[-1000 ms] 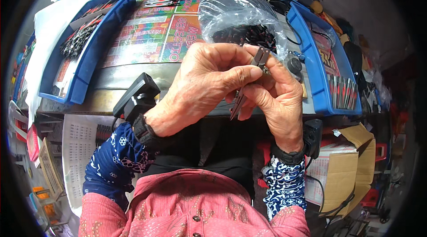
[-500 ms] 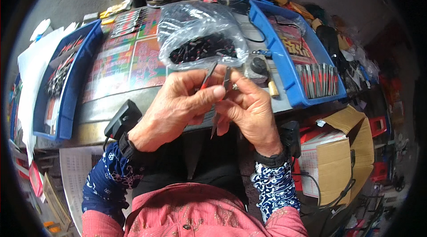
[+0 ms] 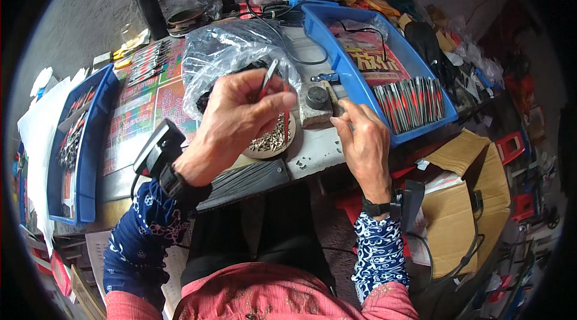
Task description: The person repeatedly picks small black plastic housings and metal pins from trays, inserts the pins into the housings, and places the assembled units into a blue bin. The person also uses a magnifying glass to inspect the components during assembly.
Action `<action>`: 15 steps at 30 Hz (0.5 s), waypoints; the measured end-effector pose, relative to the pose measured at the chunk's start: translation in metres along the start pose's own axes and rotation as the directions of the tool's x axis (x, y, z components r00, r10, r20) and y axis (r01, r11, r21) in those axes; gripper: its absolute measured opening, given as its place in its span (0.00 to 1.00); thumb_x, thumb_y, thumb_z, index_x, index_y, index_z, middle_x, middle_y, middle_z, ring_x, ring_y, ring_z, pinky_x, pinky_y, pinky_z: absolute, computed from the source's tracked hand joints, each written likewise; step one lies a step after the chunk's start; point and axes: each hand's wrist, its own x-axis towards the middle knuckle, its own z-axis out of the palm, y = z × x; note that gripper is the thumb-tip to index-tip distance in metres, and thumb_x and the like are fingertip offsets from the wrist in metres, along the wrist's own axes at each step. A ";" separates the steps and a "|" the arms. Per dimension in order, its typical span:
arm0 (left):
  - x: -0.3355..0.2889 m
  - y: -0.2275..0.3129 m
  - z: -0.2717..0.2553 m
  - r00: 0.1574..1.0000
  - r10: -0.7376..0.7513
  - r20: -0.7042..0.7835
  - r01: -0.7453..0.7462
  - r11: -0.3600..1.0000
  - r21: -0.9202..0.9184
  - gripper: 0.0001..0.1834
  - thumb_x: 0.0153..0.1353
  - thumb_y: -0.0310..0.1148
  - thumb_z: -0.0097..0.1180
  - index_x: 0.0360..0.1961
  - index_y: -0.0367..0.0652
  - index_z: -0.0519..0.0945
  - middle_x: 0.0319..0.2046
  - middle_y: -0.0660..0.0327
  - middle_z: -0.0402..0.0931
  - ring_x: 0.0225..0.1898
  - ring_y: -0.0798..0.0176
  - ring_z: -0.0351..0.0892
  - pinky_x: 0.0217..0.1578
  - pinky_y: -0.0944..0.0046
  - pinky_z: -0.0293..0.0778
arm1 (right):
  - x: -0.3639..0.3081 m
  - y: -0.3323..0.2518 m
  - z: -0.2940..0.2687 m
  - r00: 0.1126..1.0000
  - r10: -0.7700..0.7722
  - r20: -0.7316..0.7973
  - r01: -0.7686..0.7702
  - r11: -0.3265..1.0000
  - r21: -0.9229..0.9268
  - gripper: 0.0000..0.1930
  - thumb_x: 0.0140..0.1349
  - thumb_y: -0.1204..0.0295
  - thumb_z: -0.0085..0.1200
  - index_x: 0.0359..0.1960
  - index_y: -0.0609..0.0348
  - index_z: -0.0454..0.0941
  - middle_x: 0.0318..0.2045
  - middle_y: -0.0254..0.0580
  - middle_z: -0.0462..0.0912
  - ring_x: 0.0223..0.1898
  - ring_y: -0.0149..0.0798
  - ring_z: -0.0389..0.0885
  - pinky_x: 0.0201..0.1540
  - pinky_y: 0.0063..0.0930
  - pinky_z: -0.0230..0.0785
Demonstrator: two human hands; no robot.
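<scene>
My left hand point(image 3: 243, 109) is closed on slim metal pieces with red and black parts; one bright tip point(image 3: 270, 70) points up past its fingers. The pieces' exact kind does not show. My right hand point(image 3: 365, 140) is lower on the right. Its bent thumb and forefinger come together at the end of a pale wooden handle point(image 3: 332, 96), which lies beside a stone block point(image 3: 314, 117) topped by a black round piece point(image 3: 317, 97). Under my left hand, a round dish point(image 3: 264, 153) holds small brass-coloured pins. Behind it is a clear plastic bag point(image 3: 210, 43) of dark parts, partly hidden by that hand.
A blue tray point(image 3: 393, 134) on the right holds a row of red and silver pieces. Another blue tray point(image 3: 99, 158) stands at the left. More pieces lie on printed sheets point(image 3: 135, 115). An open cardboard box point(image 3: 448, 218) sits below right. A black cable point(image 3: 282, 37) crosses the bench.
My hands have parted. The left keeps the metal pieces and has moved slightly left; the right has let go and moved right, to the wooden handle. The dish of pins has come into sight.
</scene>
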 end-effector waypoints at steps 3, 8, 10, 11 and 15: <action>0.024 -0.001 0.008 0.991 0.129 -0.021 -0.123 0.975 0.187 0.08 0.63 0.34 0.62 0.36 0.40 0.80 0.23 0.70 0.74 0.22 0.81 0.68 0.20 0.79 0.58 | -0.003 0.014 0.012 0.989 -0.142 -0.044 0.137 0.987 -0.088 0.15 0.58 0.72 0.60 0.45 0.67 0.76 0.31 0.52 0.77 0.33 0.54 0.76 0.33 0.43 0.68; 0.059 -0.014 0.021 0.964 0.264 -0.011 -0.250 0.926 0.282 0.08 0.63 0.32 0.62 0.36 0.37 0.80 0.24 0.67 0.78 0.26 0.78 0.75 0.23 0.78 0.65 | -0.011 0.025 0.024 0.996 0.012 0.093 0.007 0.981 -0.194 0.15 0.56 0.74 0.60 0.43 0.65 0.73 0.34 0.52 0.75 0.36 0.54 0.77 0.35 0.44 0.70; 0.073 -0.021 0.026 0.958 0.286 -0.003 -0.276 0.928 0.249 0.08 0.62 0.30 0.62 0.35 0.35 0.80 0.24 0.66 0.78 0.25 0.77 0.75 0.26 0.76 0.69 | -0.010 0.025 0.028 0.994 0.039 0.099 -0.015 0.973 -0.230 0.13 0.56 0.74 0.59 0.40 0.65 0.72 0.34 0.52 0.74 0.37 0.54 0.77 0.34 0.43 0.71; 0.079 -0.024 0.028 0.964 0.267 -0.011 -0.256 0.934 0.251 0.07 0.62 0.28 0.62 0.35 0.34 0.79 0.24 0.65 0.78 0.25 0.76 0.75 0.27 0.75 0.70 | -0.009 0.025 0.030 0.993 0.055 0.104 -0.027 0.967 -0.253 0.12 0.56 0.74 0.59 0.40 0.65 0.72 0.34 0.52 0.74 0.37 0.53 0.77 0.34 0.43 0.72; 0.089 -0.034 0.034 0.944 0.330 0.005 -0.319 0.909 0.269 0.07 0.62 0.26 0.61 0.33 0.32 0.78 0.26 0.63 0.78 0.26 0.74 0.75 0.29 0.72 0.74 | -0.009 0.024 0.032 0.983 0.133 0.123 -0.102 0.968 -0.231 0.21 0.56 0.73 0.60 0.51 0.65 0.74 0.36 0.52 0.75 0.39 0.56 0.77 0.38 0.45 0.71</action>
